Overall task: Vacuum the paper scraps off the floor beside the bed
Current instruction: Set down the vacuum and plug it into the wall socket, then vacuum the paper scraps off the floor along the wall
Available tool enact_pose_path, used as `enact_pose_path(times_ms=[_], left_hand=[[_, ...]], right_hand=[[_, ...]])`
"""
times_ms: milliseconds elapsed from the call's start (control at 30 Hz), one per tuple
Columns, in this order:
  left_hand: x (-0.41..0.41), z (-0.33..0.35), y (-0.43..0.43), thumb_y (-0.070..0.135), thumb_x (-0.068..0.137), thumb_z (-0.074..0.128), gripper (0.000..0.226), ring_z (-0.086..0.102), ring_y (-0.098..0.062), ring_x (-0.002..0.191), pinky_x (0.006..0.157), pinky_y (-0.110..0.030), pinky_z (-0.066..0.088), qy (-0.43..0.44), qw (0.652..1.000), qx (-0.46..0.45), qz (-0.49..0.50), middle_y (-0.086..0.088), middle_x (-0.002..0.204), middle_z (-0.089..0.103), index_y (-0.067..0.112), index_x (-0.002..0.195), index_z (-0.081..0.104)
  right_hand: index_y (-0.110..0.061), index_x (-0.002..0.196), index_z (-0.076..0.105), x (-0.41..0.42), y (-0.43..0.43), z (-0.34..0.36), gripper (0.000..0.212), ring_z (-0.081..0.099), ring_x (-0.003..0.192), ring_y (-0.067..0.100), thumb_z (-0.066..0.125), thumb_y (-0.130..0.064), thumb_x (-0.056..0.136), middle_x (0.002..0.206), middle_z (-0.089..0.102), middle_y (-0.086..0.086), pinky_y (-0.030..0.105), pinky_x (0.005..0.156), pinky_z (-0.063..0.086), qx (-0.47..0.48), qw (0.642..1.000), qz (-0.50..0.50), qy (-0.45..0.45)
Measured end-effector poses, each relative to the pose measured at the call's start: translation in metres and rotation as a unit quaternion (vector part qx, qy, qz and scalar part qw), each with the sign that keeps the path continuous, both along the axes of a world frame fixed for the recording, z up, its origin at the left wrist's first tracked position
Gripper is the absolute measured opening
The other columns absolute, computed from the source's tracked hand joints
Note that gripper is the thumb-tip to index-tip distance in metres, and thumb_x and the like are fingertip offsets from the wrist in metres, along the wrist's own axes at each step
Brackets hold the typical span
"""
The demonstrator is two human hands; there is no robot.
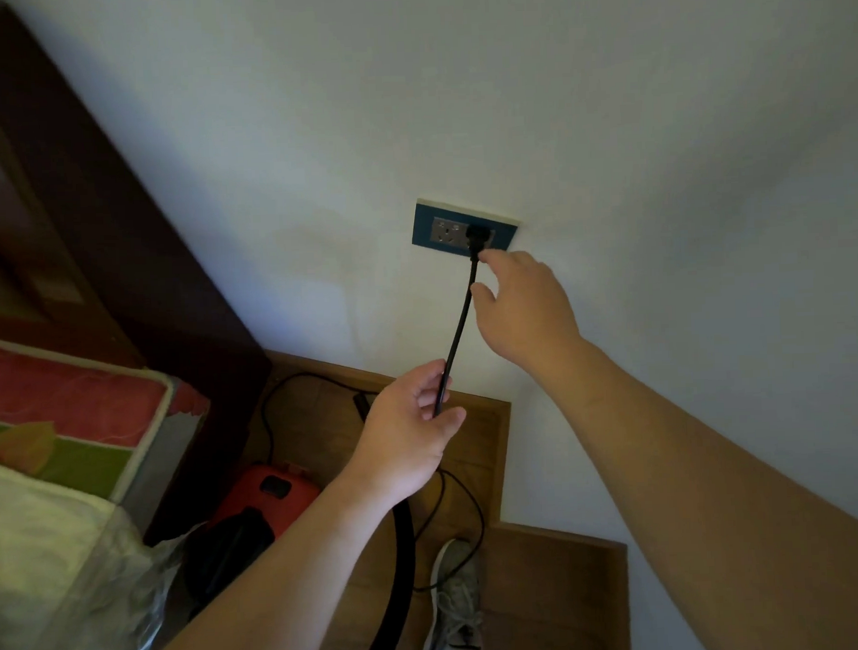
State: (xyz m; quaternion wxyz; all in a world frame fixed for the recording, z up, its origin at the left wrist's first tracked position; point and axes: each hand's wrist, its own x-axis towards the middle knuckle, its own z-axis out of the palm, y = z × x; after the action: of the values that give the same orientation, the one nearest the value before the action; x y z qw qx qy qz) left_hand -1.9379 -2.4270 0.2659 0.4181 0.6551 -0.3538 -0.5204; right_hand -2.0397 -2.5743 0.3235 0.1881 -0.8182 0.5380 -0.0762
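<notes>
Head view, looking down along a white wall (pixel 457 80).

Hands: 2, both raised toward the wall, forearms bare.
- Left hand (pixel 411 432): arm reaches up from bottom centre, palm turned toward the right. Its grip is narrow, pinching the black cord (pixel 458 323) between thumb and curled fingers well below the plug.
- Right hand (pixel 518 302): arm comes in from the lower right, wrist bent, back of the hand to the camera. Its grip is wide and holds nothing. Fingers are loosely spread, with the forefinger tip just under the plug (pixel 477 238) and the thumb just beside the cord. Whether either one touches, I cannot tell.

Plug: 1, black, seated in the right half of the outlet plate (pixel 428 222).
Outlet plate: 1, dark blue, on the wall. Its left socket is free.
Cord: 1 run hangs from the plug down to the left hand. More black loops lie on the floor (pixel 548 602) below. Whether they are the same cord, I cannot tell.

Vacuum (pixel 270 495): 1, red body with black parts, on the wooden floor just beside the bed (pixel 79 400), under the left forearm.
Hose (pixel 396 569): 1, black, partly hidden behind the left forearm.

Bed: patterned red and green mattress edge at left, dark wooden headboard (pixel 97 214) against the wall.
Crinkled clear plastic sheet (pixel 134 578): 1, over the bed's near corner.
Shoe (pixel 456 606): 1, grey, on the floor near the cord loops.
</notes>
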Motion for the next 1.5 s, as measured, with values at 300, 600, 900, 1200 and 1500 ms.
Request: enact_pose_path(times_ms=[300, 600, 900, 1200, 1500], left_hand=[[0.002, 0.035, 0.003, 0.024, 0.097, 0.066, 0.070, 0.038, -0.013, 0.145, 0.117, -0.029, 0.029, -0.104, 0.987, 0.039, -0.113, 0.007, 0.156, 0.043, 0.023, 0.157, 0.030], [0.026, 0.095, 0.002, 0.041, 0.105, 0.048, 0.066, 0.027, -0.021, 0.151, 0.120, -0.030, 0.023, -0.265, 0.945, 0.071, -0.177, -0.004, 0.166, 0.024, 0.015, 0.160, 0.023], [0.062, 0.169, 0.017, 0.039, 0.108, 0.030, 0.053, 0.034, -0.026, 0.145, 0.119, -0.042, 0.027, -0.472, 0.855, 0.045, -0.208, -0.010, 0.156, 0.039, 0.010, 0.153, 0.036], [0.098, 0.235, 0.042, 0.040, 0.107, 0.026, 0.055, 0.026, -0.026, 0.150, 0.124, -0.047, 0.019, -0.550, 0.816, 0.035, -0.175, -0.009, 0.161, 0.033, 0.012, 0.155, 0.033], [0.134, 0.300, 0.070, 0.039, 0.106, 0.027, 0.054, 0.023, -0.024, 0.151, 0.124, -0.047, 0.018, -0.573, 0.811, 0.060, -0.102, -0.007, 0.162, 0.030, 0.014, 0.155, 0.030]], right_hand=[[-0.013, 0.154, 0.029, -0.019, 0.026, 0.039, 0.051, 0.028, 0.145, 0.024, 0.037, -0.027, 0.106, 0.158, 0.033, 0.008, 0.035, 0.117, 0.026, -0.035, 0.987, 0.089, 0.132], [-0.007, 0.150, 0.036, -0.020, 0.047, 0.094, 0.052, 0.032, 0.141, 0.028, 0.034, -0.030, 0.103, 0.151, 0.042, 0.010, 0.038, 0.117, 0.027, -0.056, 0.980, 0.102, 0.164], [-0.009, 0.134, 0.051, -0.009, 0.066, 0.155, 0.043, 0.048, 0.119, 0.024, 0.034, -0.030, 0.101, 0.130, 0.056, 0.007, 0.037, 0.108, 0.037, -0.074, 0.980, 0.096, 0.159], [-0.012, 0.134, 0.049, 0.009, 0.085, 0.217, 0.042, 0.048, 0.118, 0.024, 0.033, -0.034, 0.101, 0.129, 0.054, 0.006, 0.037, 0.104, 0.040, -0.076, 0.978, 0.108, 0.164], [-0.010, 0.147, 0.037, 0.051, 0.092, 0.273, 0.050, 0.036, 0.138, 0.026, 0.028, -0.034, 0.105, 0.150, 0.042, 0.008, 0.037, 0.117, 0.028, -0.089, 0.966, 0.176, 0.165]])
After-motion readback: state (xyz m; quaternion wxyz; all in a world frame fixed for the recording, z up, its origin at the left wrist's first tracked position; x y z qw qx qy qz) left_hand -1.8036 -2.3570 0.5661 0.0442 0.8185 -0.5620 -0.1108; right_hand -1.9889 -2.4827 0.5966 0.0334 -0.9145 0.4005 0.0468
